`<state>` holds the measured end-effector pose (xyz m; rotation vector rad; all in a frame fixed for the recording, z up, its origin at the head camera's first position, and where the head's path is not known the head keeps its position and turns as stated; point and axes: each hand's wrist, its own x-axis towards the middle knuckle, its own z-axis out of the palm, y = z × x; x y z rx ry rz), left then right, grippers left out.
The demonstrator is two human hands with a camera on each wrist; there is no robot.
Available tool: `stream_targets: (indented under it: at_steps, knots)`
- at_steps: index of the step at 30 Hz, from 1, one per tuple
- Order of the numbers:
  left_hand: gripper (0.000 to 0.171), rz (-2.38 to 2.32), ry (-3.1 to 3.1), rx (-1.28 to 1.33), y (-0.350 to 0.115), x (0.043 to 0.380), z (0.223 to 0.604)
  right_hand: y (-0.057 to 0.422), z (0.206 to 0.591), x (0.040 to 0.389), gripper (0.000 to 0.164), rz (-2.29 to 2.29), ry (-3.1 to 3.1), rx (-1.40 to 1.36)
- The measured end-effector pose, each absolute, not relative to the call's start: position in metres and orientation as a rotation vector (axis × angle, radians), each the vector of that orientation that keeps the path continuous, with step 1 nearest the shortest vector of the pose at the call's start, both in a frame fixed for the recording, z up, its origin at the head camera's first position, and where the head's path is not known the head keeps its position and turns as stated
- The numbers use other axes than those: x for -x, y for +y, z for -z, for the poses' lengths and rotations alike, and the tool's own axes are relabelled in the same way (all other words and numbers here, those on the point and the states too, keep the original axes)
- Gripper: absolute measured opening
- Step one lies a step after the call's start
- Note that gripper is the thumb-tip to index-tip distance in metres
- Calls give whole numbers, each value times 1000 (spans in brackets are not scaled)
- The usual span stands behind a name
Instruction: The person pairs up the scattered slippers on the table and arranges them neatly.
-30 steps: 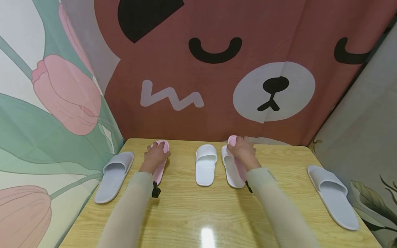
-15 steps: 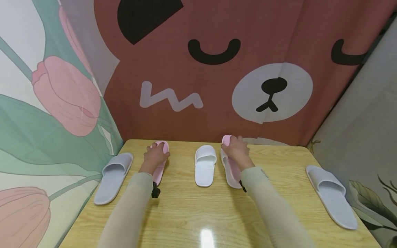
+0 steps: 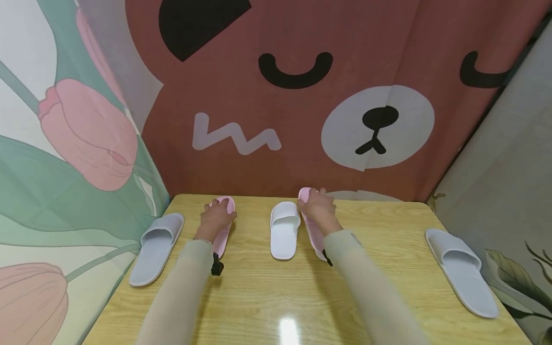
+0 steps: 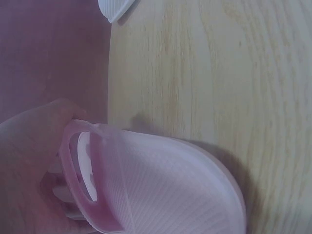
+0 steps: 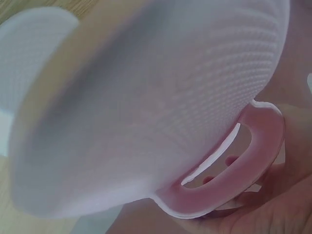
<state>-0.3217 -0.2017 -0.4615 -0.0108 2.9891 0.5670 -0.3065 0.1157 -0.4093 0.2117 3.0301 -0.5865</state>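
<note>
Reddish-brown printed cloth (image 3: 302, 165) hangs behind the far edge of the wooden tabletop (image 3: 267, 297). One pale grey slipper (image 3: 155, 251) lies along the left edge, another grey slipper (image 3: 465, 275) by the right. Near the middle of the far edge lies a white slipper (image 3: 283, 237). Toward the far left corner, the left hand (image 3: 217, 218) grips the left pink slipper (image 3: 222, 239) by its toe end; the right hand (image 3: 317, 209) grips the right pink slipper (image 3: 314, 235) likewise, just beside the white one. Fingers cover much of both straps; what lies beneath the right pink slipper is hidden.
</note>
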Motion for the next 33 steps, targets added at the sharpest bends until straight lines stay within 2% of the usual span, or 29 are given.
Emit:
stream_targets:
  at_steps: [33]
  knots:
    - [69,-524,3009,25,-194,328,463,70,406,313,72,564,3046,-185]
